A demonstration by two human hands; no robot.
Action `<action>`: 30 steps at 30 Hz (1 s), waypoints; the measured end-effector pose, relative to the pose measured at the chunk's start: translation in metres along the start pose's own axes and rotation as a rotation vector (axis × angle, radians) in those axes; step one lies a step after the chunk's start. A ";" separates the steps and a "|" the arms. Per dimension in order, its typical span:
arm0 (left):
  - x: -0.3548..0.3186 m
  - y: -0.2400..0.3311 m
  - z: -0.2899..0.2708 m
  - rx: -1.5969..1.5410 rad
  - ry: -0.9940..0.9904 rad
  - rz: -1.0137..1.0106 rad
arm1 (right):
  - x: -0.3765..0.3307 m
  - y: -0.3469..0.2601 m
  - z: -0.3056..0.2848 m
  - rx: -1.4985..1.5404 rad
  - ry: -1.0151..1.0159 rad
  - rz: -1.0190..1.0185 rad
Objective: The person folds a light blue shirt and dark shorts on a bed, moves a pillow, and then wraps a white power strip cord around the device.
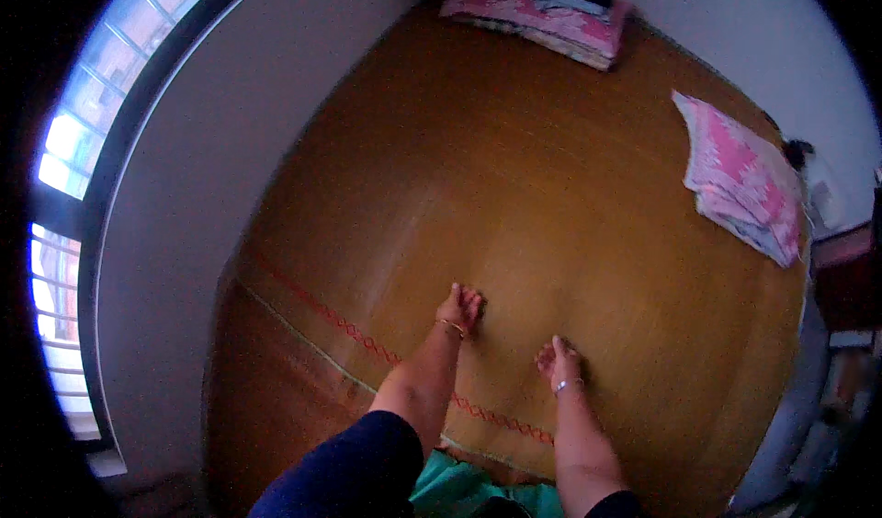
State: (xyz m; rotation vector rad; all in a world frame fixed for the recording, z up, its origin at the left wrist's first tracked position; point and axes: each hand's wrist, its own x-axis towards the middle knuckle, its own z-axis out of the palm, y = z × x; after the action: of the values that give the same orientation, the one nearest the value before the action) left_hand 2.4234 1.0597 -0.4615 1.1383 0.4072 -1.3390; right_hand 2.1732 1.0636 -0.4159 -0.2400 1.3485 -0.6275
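Observation:
A brown-gold woven mat [514, 215] lies spread out below both of my hands. My left hand [464, 308], with a thin bangle at the wrist, is over the middle of the mat. Its fingers curl inward with the thumb up, and no object shows in them. Lower and to the right is my right hand [559, 362], wearing a pale wristband. Its fingers are also curled, and nothing shows in its grasp. Whether either hand touches the mat is hard to tell.
Folded pink-and-white bedding [551, 17] with dark cloth on top lies at the far end. A pink patterned pillow or folded cloth [742, 173] rests at the right edge. A grey wall [202, 178] and barred window [69, 288] stand on the left.

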 end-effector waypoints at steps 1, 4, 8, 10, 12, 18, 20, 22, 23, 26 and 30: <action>-0.018 0.002 0.007 0.040 -0.053 -0.005 | -0.013 0.008 -0.006 0.062 -0.004 -0.104; -0.068 -0.002 -0.072 0.628 -0.487 0.007 | -0.103 0.034 -0.015 0.120 -0.094 -0.080; -0.222 -0.033 -0.147 0.233 -0.391 -0.789 | -0.179 0.172 -0.089 0.392 -0.170 0.296; -0.232 -0.046 -0.180 0.491 -0.136 -0.650 | -0.196 0.208 -0.091 0.428 -0.113 0.260; -0.240 -0.043 -0.172 0.344 -0.110 -0.661 | -0.197 0.230 -0.088 0.530 -0.011 0.189; -0.243 -0.065 -0.160 0.201 -0.160 -0.391 | -0.190 0.197 -0.067 1.080 -0.093 -0.243; -0.217 -0.071 -0.154 0.061 -0.301 -0.463 | -0.181 0.192 -0.074 1.123 -0.137 -0.231; -0.213 -0.074 -0.143 0.113 -0.265 -0.411 | -0.172 0.189 -0.077 0.993 -0.142 -0.265; -0.217 -0.080 -0.143 0.132 -0.225 -0.399 | -0.180 0.185 -0.076 1.002 -0.124 -0.245; -0.196 -0.083 -0.144 0.199 -0.232 -0.439 | -0.170 0.180 -0.080 0.957 -0.131 -0.151; -0.186 -0.091 -0.161 0.156 -0.171 -0.356 | -0.193 0.178 -0.099 0.840 0.026 0.002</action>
State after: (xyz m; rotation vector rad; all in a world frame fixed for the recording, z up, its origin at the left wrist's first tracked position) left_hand 2.3512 1.3085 -0.4222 1.1007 0.3972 -1.7916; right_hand 2.1118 1.3330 -0.3686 0.4491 1.0063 -1.1359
